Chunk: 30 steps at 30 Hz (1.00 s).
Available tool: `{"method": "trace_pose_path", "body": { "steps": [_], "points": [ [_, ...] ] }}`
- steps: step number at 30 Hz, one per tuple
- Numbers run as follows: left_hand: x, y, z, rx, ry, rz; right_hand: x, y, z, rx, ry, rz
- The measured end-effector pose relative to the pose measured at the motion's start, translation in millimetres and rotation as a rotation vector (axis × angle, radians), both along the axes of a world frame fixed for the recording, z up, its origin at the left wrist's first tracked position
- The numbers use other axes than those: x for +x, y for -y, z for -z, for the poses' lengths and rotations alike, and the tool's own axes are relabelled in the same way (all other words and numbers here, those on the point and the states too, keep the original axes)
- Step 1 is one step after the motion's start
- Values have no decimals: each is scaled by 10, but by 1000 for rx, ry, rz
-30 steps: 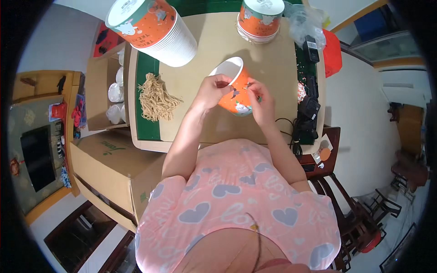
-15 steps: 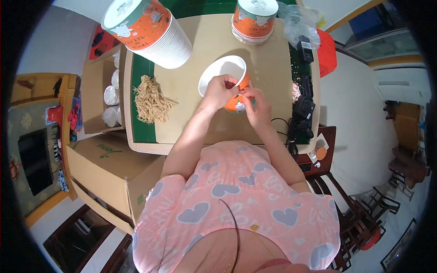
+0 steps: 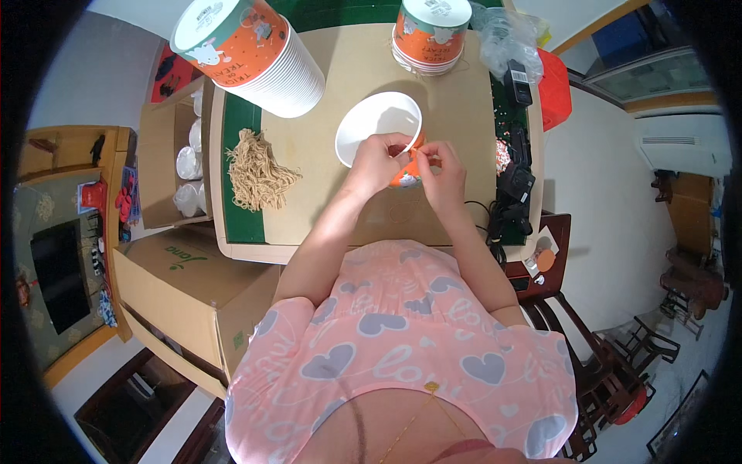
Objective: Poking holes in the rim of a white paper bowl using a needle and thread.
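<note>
An orange-printed paper bucket (image 3: 369, 116) with a white inside lies tilted on the table, its mouth towards the far left. My left hand (image 3: 376, 162) is closed on its near rim, thumb and fingers at the edge. Against the bucket's printed side, my right hand (image 3: 444, 176) is pinched close to the left fingertips. Whatever the right fingers hold is too small to make out. A pile of tan strings (image 3: 259, 172) lies left of my hands.
A tall stack of paper buckets (image 3: 290, 77) stands far left, a shorter stack (image 3: 433, 39) far right. Black adapters and cables (image 3: 516, 182) line the right edge near a clear plastic bag (image 3: 506, 39). Cardboard boxes (image 3: 197, 278) stand to the left of the table.
The bucket has turned slightly, so its mouth shows more. My right hand has shifted a little to the right, and both hands stay at the bucket's rim.
</note>
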<state>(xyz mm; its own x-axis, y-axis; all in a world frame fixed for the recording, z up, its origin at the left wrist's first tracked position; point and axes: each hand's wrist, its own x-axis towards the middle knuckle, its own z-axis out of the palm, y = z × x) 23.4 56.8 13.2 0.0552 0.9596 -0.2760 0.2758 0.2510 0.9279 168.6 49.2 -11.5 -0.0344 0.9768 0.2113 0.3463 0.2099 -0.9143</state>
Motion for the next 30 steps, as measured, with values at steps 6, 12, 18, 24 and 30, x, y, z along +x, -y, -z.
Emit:
{"method": "trace_pose_path", "body": {
  "steps": [6, 12, 18, 24, 30],
  "points": [
    [13, 25, 67, 68, 1, 65, 12, -16, 34, -4, 32, -23],
    [115, -12, 173, -45, 49, 75, 125, -42, 161, -97, 23, -20],
    [223, -40, 448, 128, -170, 66, 214, -64, 392, -131, 120, -25],
    [265, -36, 454, 117, -196, -38, 335, -64, 314, -458, -211, -35],
    [176, -42, 710, -78, 70, -21, 192, 16, -41, -429, -239, -99]
  ]
}}
